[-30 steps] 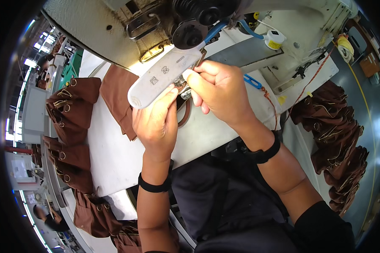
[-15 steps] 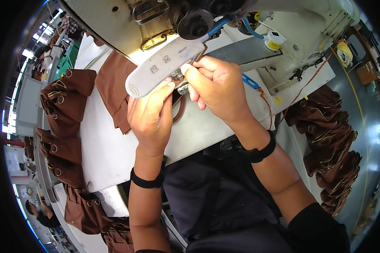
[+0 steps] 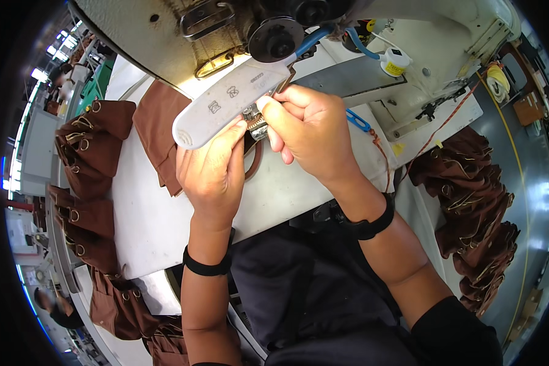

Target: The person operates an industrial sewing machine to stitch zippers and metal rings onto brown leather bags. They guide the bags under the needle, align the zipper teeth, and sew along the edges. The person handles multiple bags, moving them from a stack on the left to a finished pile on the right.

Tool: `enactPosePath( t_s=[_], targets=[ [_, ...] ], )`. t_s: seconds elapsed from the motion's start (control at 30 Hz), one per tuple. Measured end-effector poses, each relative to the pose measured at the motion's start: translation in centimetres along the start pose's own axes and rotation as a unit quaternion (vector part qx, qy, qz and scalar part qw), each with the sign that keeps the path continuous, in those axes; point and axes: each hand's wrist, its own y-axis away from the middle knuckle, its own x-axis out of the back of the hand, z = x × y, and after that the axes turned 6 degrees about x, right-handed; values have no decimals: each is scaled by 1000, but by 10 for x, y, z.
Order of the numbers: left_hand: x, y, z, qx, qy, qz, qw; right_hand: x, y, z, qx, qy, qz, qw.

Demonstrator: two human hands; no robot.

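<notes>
Both hands meet at the needle area of a sewing machine (image 3: pixel 125 33), under a long pale grey bar (image 3: pixel 204 116) that carries small printed marks. My left hand (image 3: pixel 208 177) has its fingers drawn together, thumb and fingertips against the small metal parts (image 3: pixel 258 127) there. From the other side, my right hand (image 3: pixel 316 131) pinches thumb to forefinger beside the same parts; whatever lies between its fingertips is too small or hidden to name. Brown fabric (image 3: pixel 155 125) lies left of my left hand. A curved brown strap (image 3: pixel 255 163) shows between the hands.
Brown bags with metal rings (image 3: pixel 99 143) are piled along the left edge of the white tabletop (image 3: pixel 274 198). More brown pieces (image 3: pixel 470 195) hang at the right. Blue-handled snips (image 3: pixel 358 120) on an orange cord and a white container (image 3: pixel 395 62) are beside the machine. Another person (image 3: pixel 58 308) is far left.
The whole scene has shifted slightly left in the picture. Both hands keep nearly the same grip at the needle area.
</notes>
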Motion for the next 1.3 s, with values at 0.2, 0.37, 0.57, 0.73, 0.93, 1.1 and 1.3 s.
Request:
enactPosePath(
  t_s=[0.2, 0.37, 0.57, 0.73, 0.93, 1.1, 1.3],
  targets=[
    [-1, -1, -2, -5, -4, 6, 1000, -1, 0, -1, 11, -3, 6, 1000],
    [0, -1, 1, 8, -17, -5, 1000, -3, 0, -1, 4, -6, 16, 1000],
    [-8, 2, 0, 36, 11, -11, 999, -2, 2, 1, -1, 3, 14, 1000],
    [-8, 3, -3, 24, 8, 16, 1000, 4, 4, -5, -4, 38, -10, 999],
    [-4, 0, -2, 28, 14, 17, 999, 49, 41, -60, 66, 207, -11, 976],
    [0, 11, -6, 47, -27, -8, 998, 146, 16, -163, 360, 417, 115, 827],
    [5, 2, -2, 22, -21, -6, 1000, 344, -145, -310, 328, 690, 113, 635]
  ],
)
